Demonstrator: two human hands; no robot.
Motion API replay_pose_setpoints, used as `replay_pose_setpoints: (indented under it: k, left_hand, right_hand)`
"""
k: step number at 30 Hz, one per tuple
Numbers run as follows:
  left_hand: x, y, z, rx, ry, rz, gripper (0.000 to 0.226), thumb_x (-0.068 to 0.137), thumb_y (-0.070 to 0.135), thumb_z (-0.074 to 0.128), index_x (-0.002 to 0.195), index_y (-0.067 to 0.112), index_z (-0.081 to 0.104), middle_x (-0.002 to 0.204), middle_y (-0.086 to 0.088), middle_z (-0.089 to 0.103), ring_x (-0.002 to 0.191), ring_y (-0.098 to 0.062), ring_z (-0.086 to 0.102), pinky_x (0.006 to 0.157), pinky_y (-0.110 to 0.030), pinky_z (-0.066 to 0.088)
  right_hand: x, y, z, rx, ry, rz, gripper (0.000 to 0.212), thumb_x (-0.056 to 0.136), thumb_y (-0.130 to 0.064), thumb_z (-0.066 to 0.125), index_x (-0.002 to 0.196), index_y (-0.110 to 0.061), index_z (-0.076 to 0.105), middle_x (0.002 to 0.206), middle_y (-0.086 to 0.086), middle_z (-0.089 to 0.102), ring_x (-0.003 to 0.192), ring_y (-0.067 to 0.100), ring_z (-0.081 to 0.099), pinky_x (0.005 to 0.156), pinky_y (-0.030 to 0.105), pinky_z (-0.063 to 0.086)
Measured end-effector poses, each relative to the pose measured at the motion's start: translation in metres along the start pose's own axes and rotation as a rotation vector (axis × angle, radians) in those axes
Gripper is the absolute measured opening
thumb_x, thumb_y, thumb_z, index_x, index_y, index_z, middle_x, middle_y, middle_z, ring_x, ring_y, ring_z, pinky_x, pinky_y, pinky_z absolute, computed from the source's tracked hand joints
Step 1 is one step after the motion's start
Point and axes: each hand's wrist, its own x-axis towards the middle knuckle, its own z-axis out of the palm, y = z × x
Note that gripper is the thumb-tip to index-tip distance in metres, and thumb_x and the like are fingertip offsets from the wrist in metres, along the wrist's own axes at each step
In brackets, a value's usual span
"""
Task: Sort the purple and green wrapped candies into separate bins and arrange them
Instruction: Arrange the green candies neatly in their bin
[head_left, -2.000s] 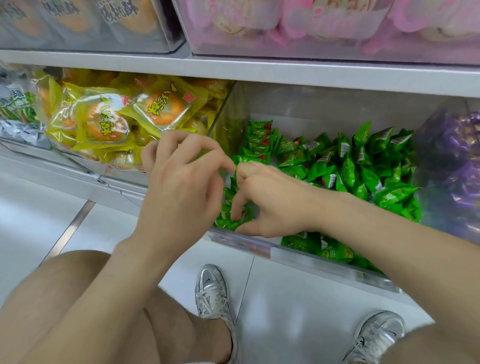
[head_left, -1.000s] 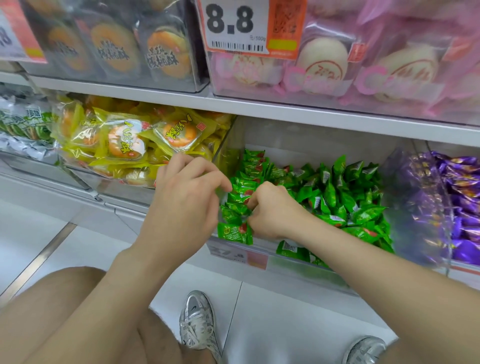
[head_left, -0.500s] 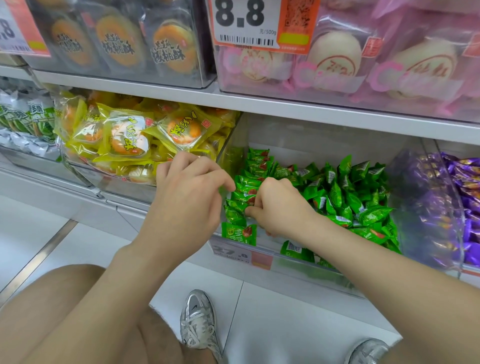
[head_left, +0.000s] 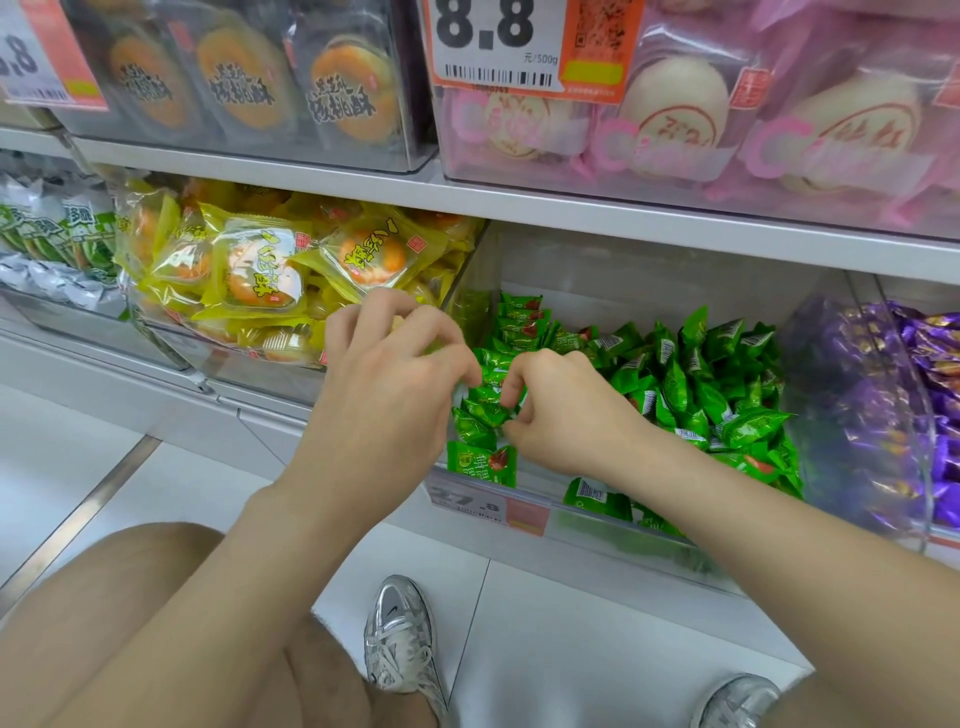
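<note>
Hands meet at the near left corner of the clear bin (head_left: 582, 532) that holds the green candies (head_left: 691, 384). The right hand (head_left: 566, 415) reaches in from the right over the bin's near wall, fingers curled, and its thumb and forefinger pinch one green candy (head_left: 488, 410) in the row that runs from near to far along the bin's left wall. The left hand (head_left: 387, 384) comes in from the left with its back to the camera and its fingers bent, the forefinger tip down on the same row just beside the right hand. Its other fingertips are hidden behind its knuckles, so I cannot tell whether it grasps a wrapper. Right of the row, the rest of the green candies lie in a loose heap, several standing on end. The purple candies (head_left: 935, 364) fill the next bin to the right, partly seen through its clear side wall. Left of the green bin is a bin of yellow packs (head_left: 249, 270). A price tag (head_left: 488, 506) reading 27.8 sits on the green bin's near wall below the hands. The shelf (head_left: 571, 208) above carries dark packs (head_left: 249, 88) on the left and pink packs (head_left: 779, 119) on the right, with an 8.8 label (head_left: 493, 47) between them. Nearest, bare knees and silver shoes (head_left: 400, 639) show over a white floor.
</note>
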Motion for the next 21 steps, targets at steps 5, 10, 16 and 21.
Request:
replay_pose_setpoints:
  k: [5, 10, 16, 21]
  left_hand:
    - [0.028, 0.009, 0.005, 0.262, -0.392, 0.177, 0.038, 0.043, 0.019, 0.102, 0.070, 0.023, 0.075, 0.076, 0.009, 0.064, 0.099, -0.028, 0.055, 0.082, -0.046, 0.023]
    - [0.053, 0.030, 0.016, 0.284, -0.768, 0.324, 0.021, 0.093, 0.027, 0.077, 0.114, 0.025, 0.070, 0.107, 0.001, 0.067, 0.105, -0.027, 0.064, 0.083, -0.038, 0.039]
    - [0.053, 0.027, 0.038, 0.141, -0.851, 0.076, 0.022, 0.094, 0.011, 0.076, 0.112, 0.022, 0.071, 0.081, 0.005, 0.033, 0.095, -0.030, 0.061, 0.077, -0.042, 0.054]
    - [0.054, 0.029, 0.049, 0.096, -0.767, -0.030, 0.017, 0.093, 0.017, 0.079, 0.104, 0.023, 0.069, 0.080, 0.006, 0.032, 0.084, -0.025, 0.055, 0.068, -0.035, 0.044]
  right_hand:
    - [0.007, 0.011, 0.000, 0.042, 0.024, 0.037, 0.021, 0.081, -0.017, 0.080, 0.070, -0.026, 0.066, 0.076, -0.004, 0.070, 0.084, 0.020, 0.068, 0.085, 0.040, 0.060]
    - [0.004, 0.017, -0.013, 0.244, -0.118, 0.115, 0.030, 0.085, -0.008, 0.079, 0.060, -0.022, 0.070, 0.071, -0.004, 0.073, 0.072, 0.021, 0.076, 0.064, 0.027, 0.060]
    - [0.007, 0.027, -0.009, 0.478, -0.211, 0.183, 0.010, 0.087, 0.003, 0.077, 0.083, -0.005, 0.081, 0.082, 0.009, 0.080, 0.074, 0.028, 0.080, 0.075, 0.043, 0.067]
    - [0.009, 0.030, -0.003, 0.424, -0.181, 0.145, 0.016, 0.090, -0.001, 0.071, 0.084, -0.011, 0.081, 0.084, 0.008, 0.080, 0.070, 0.025, 0.079, 0.076, 0.041, 0.067]
